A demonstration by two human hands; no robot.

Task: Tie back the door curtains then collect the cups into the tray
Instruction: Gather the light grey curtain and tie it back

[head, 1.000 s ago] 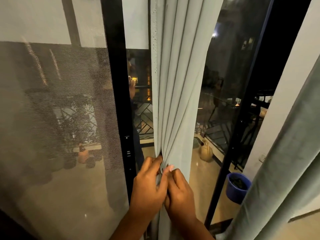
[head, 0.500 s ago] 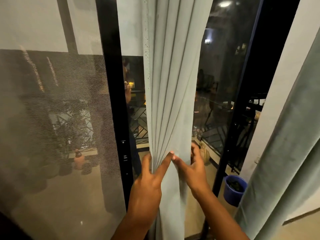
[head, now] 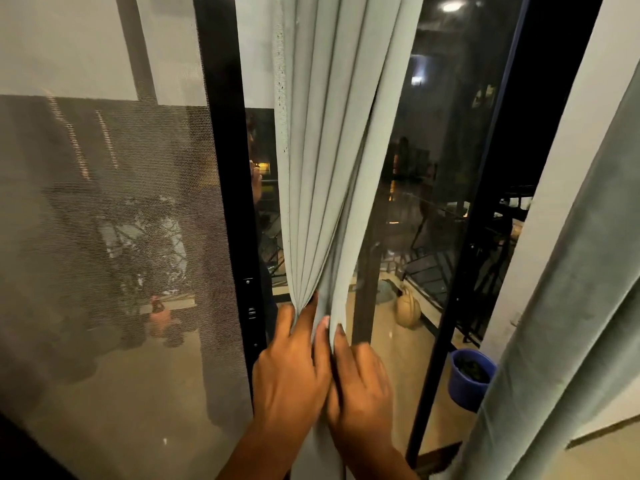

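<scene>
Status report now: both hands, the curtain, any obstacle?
Left hand and right hand pinch light curtain pleats together. No tie-back visible, curtain not tied. Nothing in the way.

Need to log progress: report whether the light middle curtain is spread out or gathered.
Gathered. The curtain narrows into tight pleats pinched between the left hand and right hand. No tie is visible.

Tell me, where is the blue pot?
The blue pot sits low on the right of the head view, on the floor outside the glass door, between the dark door frame and the green curtain, right of both hands.
</scene>
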